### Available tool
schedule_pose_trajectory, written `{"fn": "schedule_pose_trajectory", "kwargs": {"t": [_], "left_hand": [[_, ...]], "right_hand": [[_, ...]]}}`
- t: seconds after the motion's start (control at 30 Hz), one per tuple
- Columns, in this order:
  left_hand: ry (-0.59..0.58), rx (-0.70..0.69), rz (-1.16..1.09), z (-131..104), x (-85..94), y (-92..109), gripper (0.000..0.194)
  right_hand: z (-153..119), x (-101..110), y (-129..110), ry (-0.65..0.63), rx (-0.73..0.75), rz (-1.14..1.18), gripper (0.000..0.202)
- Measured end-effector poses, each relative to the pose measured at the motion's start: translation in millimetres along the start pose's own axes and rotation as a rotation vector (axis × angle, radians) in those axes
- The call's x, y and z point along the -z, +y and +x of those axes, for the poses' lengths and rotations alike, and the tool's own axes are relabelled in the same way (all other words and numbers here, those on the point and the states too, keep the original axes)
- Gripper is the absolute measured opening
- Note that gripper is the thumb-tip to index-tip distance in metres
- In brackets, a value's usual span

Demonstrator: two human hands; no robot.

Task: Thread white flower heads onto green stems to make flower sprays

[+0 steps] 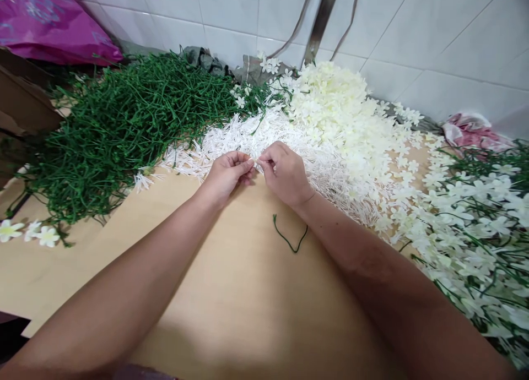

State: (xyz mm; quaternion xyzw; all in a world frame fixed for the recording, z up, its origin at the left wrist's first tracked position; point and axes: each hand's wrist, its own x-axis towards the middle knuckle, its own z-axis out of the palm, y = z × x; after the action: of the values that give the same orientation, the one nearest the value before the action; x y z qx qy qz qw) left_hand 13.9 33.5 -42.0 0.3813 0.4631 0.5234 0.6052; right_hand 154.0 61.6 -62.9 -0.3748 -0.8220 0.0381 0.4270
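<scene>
Pinching a small pale piece between thumb and fingertips, my left hand meets my right hand, which grips it from the other side; it is too tiny for me to tell what it is. Nearer my body, a lone green stem lies on the tan board, bent into a V. It has no single straight axis: its bend points back towards me and its two ends point away, one towards my hands, the other beside my right forearm. My right hand is the nearer one to it. Just beyond my fingers spread the white strands, with the cream blossoms behind them, a heap of green stems off to my left and stemmed white flowers along my right.
</scene>
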Motion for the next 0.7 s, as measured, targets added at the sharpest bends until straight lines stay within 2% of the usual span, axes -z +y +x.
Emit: {"fn": "schedule_pose_trajectory", "kwargs": {"t": [0.1,0.17,0.43,0.57,0.7], "left_hand": [[-0.018,0.006,0.001,0.6,2.0,0.2,0.015],[-0.038,0.016,0.006,0.7,3.6,0.2,0.016],[-0.067,0.011,-0.044,-0.7,4.7,2.7,0.013],[-0.037,0.038,-0.05,0.4,3.0,3.9,0.009],[-0.01,0.043,-0.052,1.8,2.1,2.2,0.016]], "right_hand": [[0.5,2.7,-1.8,-0.055,0.079,-0.079,0.015],[1.1,3.8,-2.1,-0.075,0.043,-0.032,0.014],[4.9,2.2,0.6,-0.087,-0.445,0.631,0.009],[5.9,0.2,0.2,-0.085,-0.471,0.699,0.006],[5.4,-0.6,0.1,-0.082,-0.451,0.678,0.004]]}}
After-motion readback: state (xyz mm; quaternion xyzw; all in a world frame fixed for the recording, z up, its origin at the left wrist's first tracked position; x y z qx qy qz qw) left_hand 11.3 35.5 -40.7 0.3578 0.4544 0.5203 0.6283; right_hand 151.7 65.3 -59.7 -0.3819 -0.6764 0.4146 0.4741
